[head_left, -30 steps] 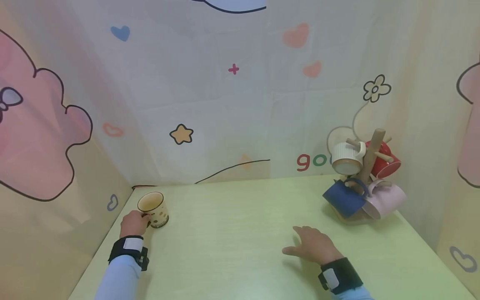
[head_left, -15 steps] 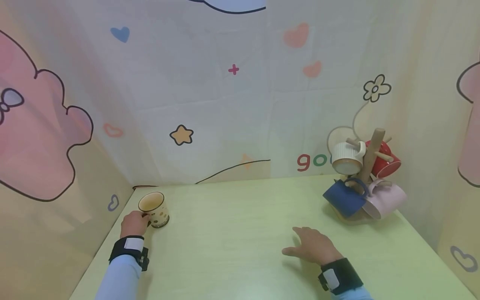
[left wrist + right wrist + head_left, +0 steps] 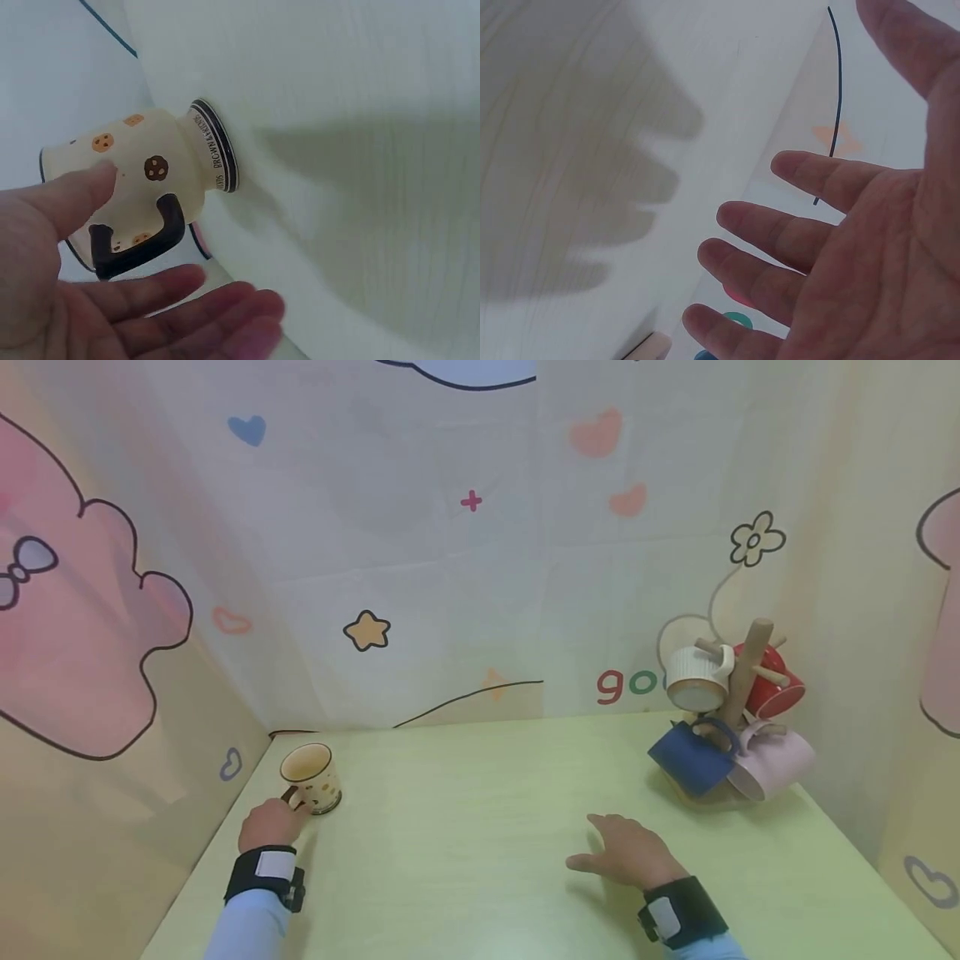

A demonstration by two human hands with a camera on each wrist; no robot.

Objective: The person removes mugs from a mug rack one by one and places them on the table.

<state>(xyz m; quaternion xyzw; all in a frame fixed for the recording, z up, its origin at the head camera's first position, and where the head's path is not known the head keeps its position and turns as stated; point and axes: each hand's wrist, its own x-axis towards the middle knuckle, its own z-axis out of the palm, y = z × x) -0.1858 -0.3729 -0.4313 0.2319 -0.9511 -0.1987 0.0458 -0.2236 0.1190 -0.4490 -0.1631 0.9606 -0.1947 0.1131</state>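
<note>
L hand (image 3: 270,825) is at the spotted mug (image 3: 321,787), which stands upright on the pale table (image 3: 465,827) nr its far L corner, w/ the dark handle (image 3: 139,257) turned to that hand. Grip there is loose & wide: fingers (image 3: 187,322) stretch out nearly straight along one side of the handle, while the thumb (image 3: 82,199) lies across the mug's wall in the L wrist view, w/ a broad gap btwn thumb & fingers. Thumb overlaps the mug in that view, so can't tell for sure if skin meets it. R hand (image 3: 633,852) hovers over the table's R half, well apart from the mug, fingers long & spread, thumb held well out, its shadow (image 3: 592,172) falling on the tabletop. Beyond it, far R, a wooden rack (image 3: 742,681) carries 4 mugs: white mug (image 3: 693,681) upper L, red mug (image 3: 776,693) upper R, blue mug (image 3: 690,760) lower L, pink mug (image 3: 776,764) lower R. Both wrists wear black straps (image 3: 690,910) over lt-blue sleeves (image 3: 247,931).
</note>
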